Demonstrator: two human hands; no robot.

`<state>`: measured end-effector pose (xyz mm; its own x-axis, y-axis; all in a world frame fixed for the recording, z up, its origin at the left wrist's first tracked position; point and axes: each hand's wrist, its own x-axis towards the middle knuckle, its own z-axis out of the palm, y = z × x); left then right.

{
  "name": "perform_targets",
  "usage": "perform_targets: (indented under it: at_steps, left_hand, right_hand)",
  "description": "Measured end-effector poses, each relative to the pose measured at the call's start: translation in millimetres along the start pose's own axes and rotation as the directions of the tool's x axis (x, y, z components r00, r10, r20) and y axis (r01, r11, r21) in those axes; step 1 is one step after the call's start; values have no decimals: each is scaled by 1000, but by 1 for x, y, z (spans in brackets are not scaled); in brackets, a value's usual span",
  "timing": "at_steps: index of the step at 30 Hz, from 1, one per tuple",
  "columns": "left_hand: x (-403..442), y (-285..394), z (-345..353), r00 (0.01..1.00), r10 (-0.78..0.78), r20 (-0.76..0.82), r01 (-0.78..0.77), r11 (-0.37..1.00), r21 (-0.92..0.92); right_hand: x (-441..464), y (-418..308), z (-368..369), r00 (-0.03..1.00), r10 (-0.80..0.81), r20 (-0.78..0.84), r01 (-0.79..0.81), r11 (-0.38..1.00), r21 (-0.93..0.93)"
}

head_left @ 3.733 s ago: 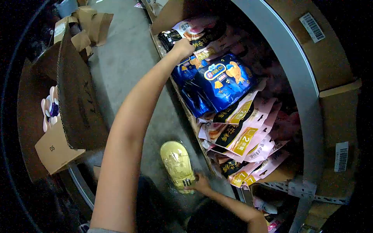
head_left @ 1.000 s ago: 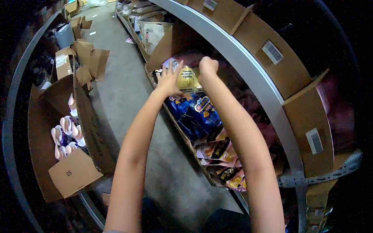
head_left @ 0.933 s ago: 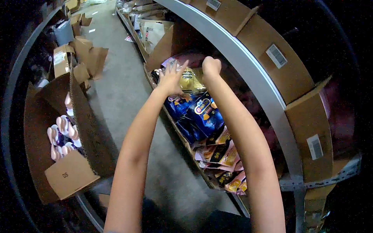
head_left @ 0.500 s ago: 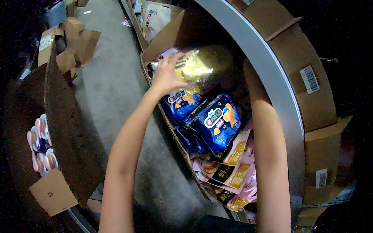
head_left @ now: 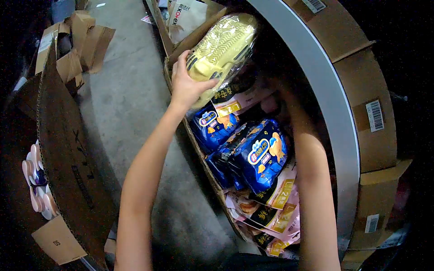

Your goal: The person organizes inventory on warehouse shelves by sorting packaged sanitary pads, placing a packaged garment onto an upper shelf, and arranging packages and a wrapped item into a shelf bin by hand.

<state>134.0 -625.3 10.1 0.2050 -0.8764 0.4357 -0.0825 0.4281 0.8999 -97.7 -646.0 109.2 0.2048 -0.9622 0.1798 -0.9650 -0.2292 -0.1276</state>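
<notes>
My left hand (head_left: 187,88) is closed on a pair of yellow slippers (head_left: 228,43) wrapped in clear plastic, a ridged sole facing up. The slippers are tilted above the far end of an open carton (head_left: 209,174). My right hand (head_left: 282,92) reaches deep into the shadow on the carton's right side; its fingers are too dark to make out. Below the slippers lie blue snack-like packs with a cartoon print (head_left: 260,156). Pink and black packets with gold labels (head_left: 278,217) fill the near end, and another pink and black packet (head_left: 235,99) lies under the slippers.
A white Kotex pack (head_left: 187,20) sits in the neighbouring carton compartment. A grey metal shelf edge (head_left: 325,86) curves along the right, with barcoded cartons (head_left: 364,113) beyond it. On the left stands a tall carton (head_left: 68,149) beside pale pink-and-white items (head_left: 38,180). Grey floor (head_left: 126,90) runs between.
My left hand has turned the yellow slippers upright and moved them towards the far left, uncovering a pink and black packet. My right hand stays down in the dark side of the carton.
</notes>
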Motion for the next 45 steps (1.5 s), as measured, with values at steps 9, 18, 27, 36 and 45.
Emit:
perform_targets:
  at_steps: [9,18,27,36,45]
  left_hand:
    - [-3,3,2,1000,19,-17,-18,998,65]
    - [-5,7,1,999,-30,14,28,993,113]
    - [-2,3,15,999,13,33,-21,968,249]
    - [-4,15,82,904,-93,417,-322,494,808]
    - [-19,16,72,905,29,424,-379,505,775]
  right_hand:
    - [-1,-18,-18,997,-67,-50,66,998,-21]
    - [-97,-72,-43,971,-201,129,199,980,31]
    - [-78,-64,-38,976,-218,-20,218,976,16]
    - [-75,-66,-32,949,-315,14,314,948,46]
    - [-3,-52,15,871,-483,89,486,874,-18]
